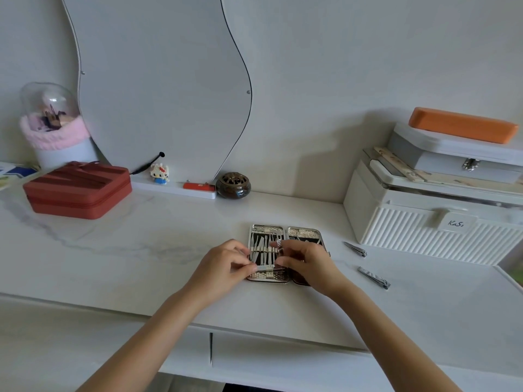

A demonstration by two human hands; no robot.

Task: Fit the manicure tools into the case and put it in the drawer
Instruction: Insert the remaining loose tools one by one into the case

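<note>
An open silver manicure case (304,232) lies flat on the white desk (141,264), with several slim metal tools strapped into its left half. My left hand (223,264) pinches a small metal tool (266,268) at the case's lower left edge. My right hand (308,264) rests over the case's middle and right half, its fingertips on the same tool; it hides most of the right half. Two nail clippers lie loose on the desk right of the case: a smaller one (356,249) and a larger one (374,277). The drawer front (283,360) below the desk edge is closed.
A white ribbed storage box (424,233) stands at the right with a grey box and an orange case (464,124) stacked on it. A red zip case (77,190) sits at the left, a dark round burner (233,185) and a small toy figure (160,173) by the mirror.
</note>
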